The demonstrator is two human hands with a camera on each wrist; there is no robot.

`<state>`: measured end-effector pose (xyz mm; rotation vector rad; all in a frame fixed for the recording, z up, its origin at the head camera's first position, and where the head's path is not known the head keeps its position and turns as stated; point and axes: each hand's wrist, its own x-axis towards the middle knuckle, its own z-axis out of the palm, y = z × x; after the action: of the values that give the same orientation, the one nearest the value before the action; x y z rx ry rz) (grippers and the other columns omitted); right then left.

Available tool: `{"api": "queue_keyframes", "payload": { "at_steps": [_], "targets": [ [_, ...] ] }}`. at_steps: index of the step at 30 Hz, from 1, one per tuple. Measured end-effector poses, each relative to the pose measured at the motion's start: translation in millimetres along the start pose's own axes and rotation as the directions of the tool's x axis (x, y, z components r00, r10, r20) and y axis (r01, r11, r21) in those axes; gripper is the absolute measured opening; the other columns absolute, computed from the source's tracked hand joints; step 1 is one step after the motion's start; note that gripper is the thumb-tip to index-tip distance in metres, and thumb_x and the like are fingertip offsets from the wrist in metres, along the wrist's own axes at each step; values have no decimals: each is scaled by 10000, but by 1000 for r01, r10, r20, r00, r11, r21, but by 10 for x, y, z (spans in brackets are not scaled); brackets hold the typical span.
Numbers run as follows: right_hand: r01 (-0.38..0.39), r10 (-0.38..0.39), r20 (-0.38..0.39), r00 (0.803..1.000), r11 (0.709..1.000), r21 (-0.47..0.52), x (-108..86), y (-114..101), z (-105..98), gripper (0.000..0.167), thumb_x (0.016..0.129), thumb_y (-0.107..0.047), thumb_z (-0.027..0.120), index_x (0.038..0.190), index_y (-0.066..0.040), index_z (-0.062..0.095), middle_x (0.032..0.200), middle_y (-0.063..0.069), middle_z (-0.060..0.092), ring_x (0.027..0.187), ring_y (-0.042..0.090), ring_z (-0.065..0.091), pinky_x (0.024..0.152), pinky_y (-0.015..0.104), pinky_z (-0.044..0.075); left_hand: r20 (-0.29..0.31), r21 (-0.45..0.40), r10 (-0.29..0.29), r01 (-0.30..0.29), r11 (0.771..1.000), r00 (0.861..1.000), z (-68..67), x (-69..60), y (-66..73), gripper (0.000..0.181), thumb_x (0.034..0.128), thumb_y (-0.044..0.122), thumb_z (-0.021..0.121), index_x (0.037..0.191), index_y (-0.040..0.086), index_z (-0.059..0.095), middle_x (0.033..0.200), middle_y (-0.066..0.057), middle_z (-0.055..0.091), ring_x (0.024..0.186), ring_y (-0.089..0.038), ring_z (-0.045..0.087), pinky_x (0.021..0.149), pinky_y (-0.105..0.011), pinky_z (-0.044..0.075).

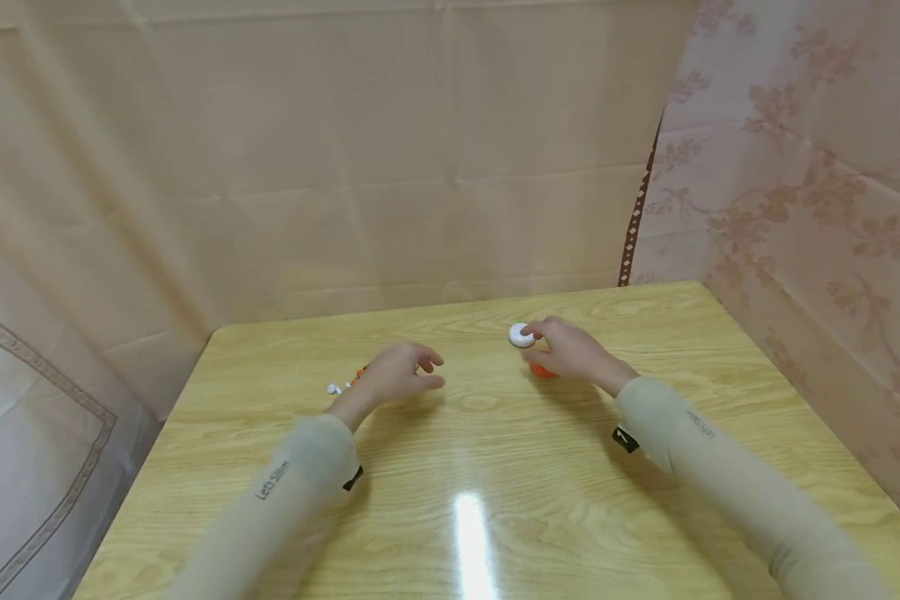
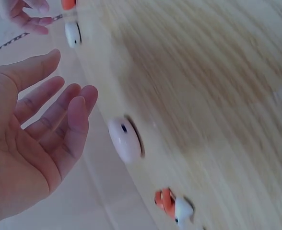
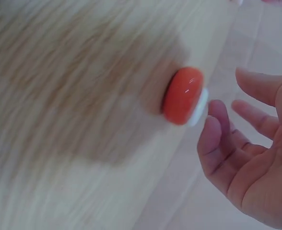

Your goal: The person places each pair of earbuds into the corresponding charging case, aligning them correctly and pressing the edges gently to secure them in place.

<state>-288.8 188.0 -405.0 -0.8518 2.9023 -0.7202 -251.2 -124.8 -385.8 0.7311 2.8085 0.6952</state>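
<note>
Right hand (image 1: 570, 348) is empty, grip wide, beside glossy, rounded orange case (image 3: 183, 96) on wood-grained table (image 1: 450, 442); contact unclear. Smooth white case (image 1: 521, 335) lies just behind orange case. Left hand (image 1: 399, 372) is empty, grip wide, near pale oval case (image 2: 125, 140), left of orange case.

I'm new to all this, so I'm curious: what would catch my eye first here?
Probably the glossy orange object, bright on the wood-grain table by the right hand, with a white round object just beyond it. Then the left hand, loosely curved over the table, near a pale oval object seen in the left wrist view.
</note>
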Motion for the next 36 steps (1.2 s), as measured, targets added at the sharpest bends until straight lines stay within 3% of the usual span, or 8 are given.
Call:
{"api": "queue_keyframes", "payload": {
  "at_steps": [8, 11, 14, 16, 20, 26, 32, 36],
  "targets": [
    [24, -23, 44, 999, 1000, -12, -63, 179, 68, 445, 940, -188, 745, 1274, 87, 639, 1175, 241, 683, 1094, 398, 634, 930, 544, 503, 25, -65, 31, -30, 997, 999, 198, 54, 108, 336, 944, 232, 738, 1211, 30, 709, 1054, -76, 732, 984, -232, 687, 927, -440, 509],
    [15, -16, 67, 998, 1000, 8, -55, 212, 95, 465, 939, -187, 748, 1289, 95, 627, 936, 151, 685, 857, 291, 629, 794, 444, 517, 38, -99, 40, -37, 994, 998, 251, 78, 122, 340, 946, 233, 737, 1211, 23, 706, 1055, -81, 730, 924, -194, 691, 836, -384, 549],
    [2, -3, 86, 996, 1000, 15, -40, 214, 106, 426, 941, -194, 747, 1242, 90, 646, 706, 42, 512, 651, 180, 458, 638, 343, 392, 49, -118, 40, -34, 992, 998, 281, 97, 138, 339, 948, 236, 736, 1213, 28, 705, 1053, -78, 728, 866, -151, 686, 807, -346, 551],
    [-12, 12, 94, 995, 1000, 6, -38, 205, 94, 428, 941, -216, 747, 1212, 100, 648, 671, 18, 449, 613, 157, 393, 609, 332, 344, 55, -121, 40, -33, 992, 998, 289, 104, 147, 333, 952, 234, 732, 1215, 31, 704, 1051, -77, 728, 828, -134, 686, 789, -339, 554],
    [-67, 68, 102, 992, 998, -11, -47, 192, 53, 470, 942, -281, 746, 1175, 116, 652, 722, 22, 581, 634, 155, 476, 664, 370, 453, 55, -115, 42, -35, 993, 998, 292, 120, 150, 318, 953, 230, 731, 1205, 37, 709, 1040, -67, 732, 838, -134, 685, 812, -349, 550],
    [-88, 83, 138, 987, 996, 26, -52, 193, 31, 279, 927, -304, 757, 862, -41, 691, 668, -27, 530, 622, 139, 447, 619, 320, 378, 56, -106, 37, -31, 994, 998, 302, 136, 147, 304, 958, 230, 726, 1194, 39, 715, 1013, -45, 734, 956, -185, 671, 886, -389, 524],
    [-107, 100, 136, 986, 993, 49, -42, 114, 62, 433, 866, -326, 826, 1111, -10, 661, 772, 3, 596, 687, 162, 493, 653, 318, 400, 66, -111, 49, -41, 993, 997, 322, 143, 169, 297, 967, 229, 712, 1191, 34, 711, 1005, -47, 734, 882, -160, 678, 845, -372, 538],
    [-78, 68, 132, 989, 995, 68, -24, 68, 100, 465, 842, -294, 851, 1150, -13, 646, 784, 11, 598, 698, 162, 505, 659, 319, 406, 73, -109, 50, -42, 993, 996, 324, 145, 181, 300, 973, 233, 705, 1196, 32, 708, 1009, -49, 735, 891, -165, 681, 850, -377, 539]
  ]
}}
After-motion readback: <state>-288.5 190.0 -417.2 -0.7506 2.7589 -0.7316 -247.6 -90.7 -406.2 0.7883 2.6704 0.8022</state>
